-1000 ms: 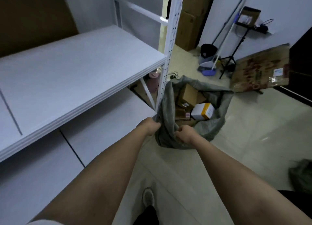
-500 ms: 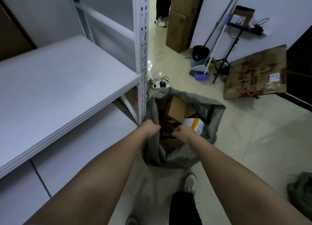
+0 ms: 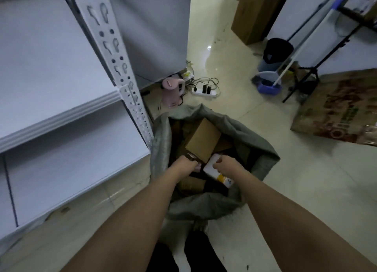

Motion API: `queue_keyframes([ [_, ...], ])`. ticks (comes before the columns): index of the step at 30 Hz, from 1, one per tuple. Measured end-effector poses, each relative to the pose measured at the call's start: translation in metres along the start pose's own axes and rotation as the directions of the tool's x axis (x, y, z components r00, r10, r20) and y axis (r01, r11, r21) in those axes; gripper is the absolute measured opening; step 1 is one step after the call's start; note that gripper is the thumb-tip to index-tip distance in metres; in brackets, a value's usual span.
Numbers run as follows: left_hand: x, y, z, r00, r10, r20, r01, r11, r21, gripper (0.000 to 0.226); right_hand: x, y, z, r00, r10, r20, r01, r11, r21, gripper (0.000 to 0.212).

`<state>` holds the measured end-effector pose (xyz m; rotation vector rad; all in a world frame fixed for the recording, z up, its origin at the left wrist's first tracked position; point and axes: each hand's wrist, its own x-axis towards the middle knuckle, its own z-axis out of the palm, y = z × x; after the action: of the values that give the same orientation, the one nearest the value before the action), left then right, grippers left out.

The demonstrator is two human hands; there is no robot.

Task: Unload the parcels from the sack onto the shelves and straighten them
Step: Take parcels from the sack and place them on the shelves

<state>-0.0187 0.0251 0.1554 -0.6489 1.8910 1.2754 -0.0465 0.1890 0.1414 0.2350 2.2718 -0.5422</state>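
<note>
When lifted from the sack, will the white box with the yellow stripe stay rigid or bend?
The white box probably stays rigid: its edges look straight and flat-faced. It seems small beside the right hand, so likely light. Its smooth surface may slip slightly.

Both hands now down inside the mouth of the grey woven sack (image 3: 255, 147), no longer gripping its near rim as a second ago. Left hand (image 3: 186, 165) curled low beside the brown cardboard box (image 3: 204, 143), what lies under its fingers hidden. Right hand (image 3: 223, 165) pinching the top edge of the white carton with the yellow band (image 3: 216, 174), fingers curled over that edge, carton tilted just below the knuckles. Sack's near rim slack and folded down behind both wrists. Camera lower and closer over the sack; pink kettle (image 3: 173, 90) and white power strip (image 3: 205, 92) newly in sight beyond the fingertips.
</note>
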Motion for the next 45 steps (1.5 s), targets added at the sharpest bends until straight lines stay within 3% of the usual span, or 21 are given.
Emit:
queue_keyframes([
  [2, 0.029, 0.001, 0.02, 0.999, -0.03, 0.023, 0.031, 0.999, -0.026, 0.012, 0.026, 0.018, -0.001, 1.0, 0.027, 0.004, -0.027, 0.999, -0.023, 0.037],
  [5, 0.069, -0.002, 0.047, 0.99, -0.101, 0.095, 0.11, 0.989, -0.102, 0.036, 0.066, 0.04, 0.004, 0.992, 0.124, 0.032, -0.123, 0.992, -0.022, 0.055],
  [12, 0.191, -0.041, 0.112, 0.975, -0.199, 0.099, 0.22, 0.93, -0.293, 0.052, 0.181, 0.092, 0.039, 0.989, 0.128, -0.075, -0.132, 0.99, -0.058, 0.065],
  [17, 0.246, -0.06, 0.155, 0.918, -0.364, 0.159, 0.395, 0.792, -0.465, 0.053, 0.239, 0.135, 0.052, 0.978, 0.196, -0.067, -0.201, 0.976, -0.088, 0.066],
  [22, 0.262, -0.072, 0.196, 0.856, -0.396, 0.332, 0.516, 0.611, -0.601, 0.045, 0.268, 0.175, 0.058, 0.95, 0.312, 0.024, -0.312, 0.95, 0.007, 0.064],
  [27, 0.257, -0.07, 0.213, 0.851, -0.362, 0.381, 0.521, 0.486, -0.702, 0.048, 0.261, 0.179, 0.063, 0.96, 0.279, 0.031, -0.279, 0.96, -0.019, 0.062],
  [33, 0.21, -0.058, 0.189, 0.872, -0.38, 0.308, 0.469, 0.471, -0.747, 0.031, 0.209, 0.147, 0.048, 0.98, 0.194, -0.036, -0.196, 0.978, -0.068, 0.057],
  [37, 0.154, -0.048, 0.168, 0.862, -0.398, 0.316, 0.484, 0.456, -0.747, 0.041, 0.144, 0.119, 0.037, 0.99, 0.143, -0.001, -0.142, 0.982, -0.122, 0.052],
  [41, 0.1, -0.046, 0.15, 0.854, -0.425, 0.3, 0.482, 0.429, -0.764, 0.052, 0.091, 0.097, 0.029, 0.984, 0.179, -0.017, -0.179, 0.984, 0.001, 0.061],
  [45, 0.059, -0.035, 0.117, 0.893, -0.4, 0.207, 0.4, 0.493, -0.773, 0.055, 0.052, 0.071, 0.015, 0.991, 0.136, 0.002, -0.135, 0.99, 0.049, 0.062],
])
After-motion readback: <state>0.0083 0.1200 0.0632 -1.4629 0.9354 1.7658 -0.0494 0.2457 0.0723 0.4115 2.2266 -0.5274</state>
